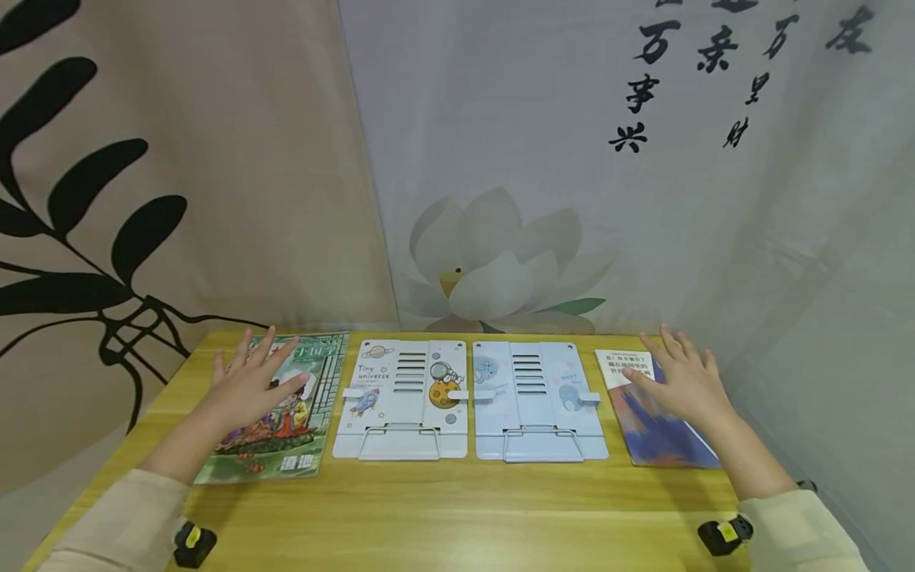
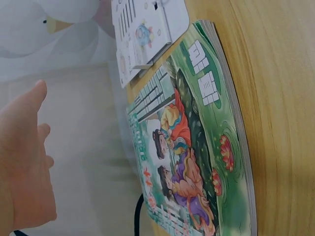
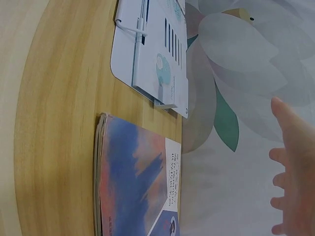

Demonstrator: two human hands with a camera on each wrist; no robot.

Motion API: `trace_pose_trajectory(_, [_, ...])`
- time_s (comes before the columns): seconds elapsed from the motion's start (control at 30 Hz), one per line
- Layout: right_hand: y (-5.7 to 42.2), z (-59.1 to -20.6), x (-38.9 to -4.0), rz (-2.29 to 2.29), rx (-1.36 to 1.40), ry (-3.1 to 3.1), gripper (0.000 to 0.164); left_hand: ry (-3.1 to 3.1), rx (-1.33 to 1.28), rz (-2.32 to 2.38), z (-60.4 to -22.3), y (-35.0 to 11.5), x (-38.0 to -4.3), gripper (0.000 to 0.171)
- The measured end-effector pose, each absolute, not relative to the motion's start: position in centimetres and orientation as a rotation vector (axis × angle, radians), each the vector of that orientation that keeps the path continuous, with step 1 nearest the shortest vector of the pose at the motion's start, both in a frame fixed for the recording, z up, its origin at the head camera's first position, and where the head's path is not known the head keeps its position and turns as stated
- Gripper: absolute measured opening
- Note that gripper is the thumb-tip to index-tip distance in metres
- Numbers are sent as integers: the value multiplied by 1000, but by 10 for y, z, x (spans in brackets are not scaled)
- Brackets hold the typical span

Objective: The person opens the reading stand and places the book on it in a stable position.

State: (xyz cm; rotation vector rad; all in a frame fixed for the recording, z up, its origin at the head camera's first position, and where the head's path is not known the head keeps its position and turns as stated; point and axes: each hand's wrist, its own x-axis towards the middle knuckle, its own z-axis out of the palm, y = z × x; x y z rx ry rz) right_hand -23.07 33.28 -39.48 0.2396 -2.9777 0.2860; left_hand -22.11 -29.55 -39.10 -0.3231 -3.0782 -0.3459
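My left hand (image 1: 246,389) is held above a green illustrated book (image 2: 197,142), its fingers spread and nothing in them. On the other side, my right hand (image 1: 682,385) hovers over a blue and pink book (image 3: 133,172), also with straight, spread fingers. In the wrist views both hands show a gap from the books. Between the books two folded book stands lie flat side by side. The left stand (image 1: 400,397) bears a planet, a rocket and an astronaut; the right stand (image 1: 539,397) has pale blue drawings. Each has a wire ledge along its front.
The books and stands lie on a wooden table (image 1: 457,516). A curtain (image 1: 500,159) printed with a lotus and characters hangs right behind the table's back edge. Dark printed leaves (image 1: 93,183) decorate its left side. Black wrist devices (image 1: 723,536) sit at both sleeves.
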Motion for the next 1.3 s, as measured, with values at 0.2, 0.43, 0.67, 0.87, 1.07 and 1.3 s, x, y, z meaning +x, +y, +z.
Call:
trace_pose_trajectory(0.2, [332, -395, -229, 282, 232, -2967, 86, -3060, -343, -329, -393, -294, -222, 81])
trace_pose_trajectory(0.43, [325, -392, -221, 328, 248, -2918, 84, -3025, -349, -320, -389, -287, -220, 81])
trace_pose_trajectory(0.67, [307, -389, -209, 440, 287, -2853, 80, -2954, -364, -363, -387, -274, -210, 80])
trace_pose_trajectory(0.87, [286, -396, -199, 502, 325, -2769, 77, -2873, -374, -437, -392, -263, -200, 77])
trace_pose_trajectory(1.07, [258, -408, -189, 601, 363, -2697, 76, -2817, -394, -558, -400, -250, -189, 76])
trace_pose_trajectory(1.3, [225, -422, -179, 749, 400, -2635, 72, -2765, -368, -705, -415, -234, -177, 73])
